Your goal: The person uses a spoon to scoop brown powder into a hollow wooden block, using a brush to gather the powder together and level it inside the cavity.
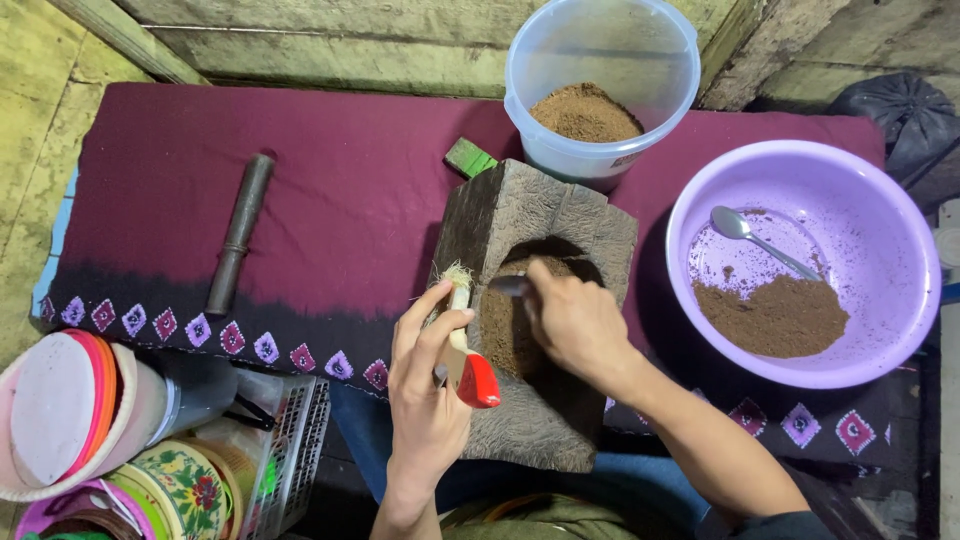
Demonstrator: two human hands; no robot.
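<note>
A carved wooden block mortar stands in the middle of a maroon cloth, its hollow filled with brown powder. My left hand grips a small brush with a red handle, its pale bristles pointing up at the mortar's left rim. My right hand reaches into the hollow and holds a metal spoon, whose bowl lies on the powder.
A clear plastic bucket with brown powder stands behind the mortar. A purple basin at right holds powder and a spoon. A dark pestle lies on the cloth at left. Stacked lids and a basket sit at lower left.
</note>
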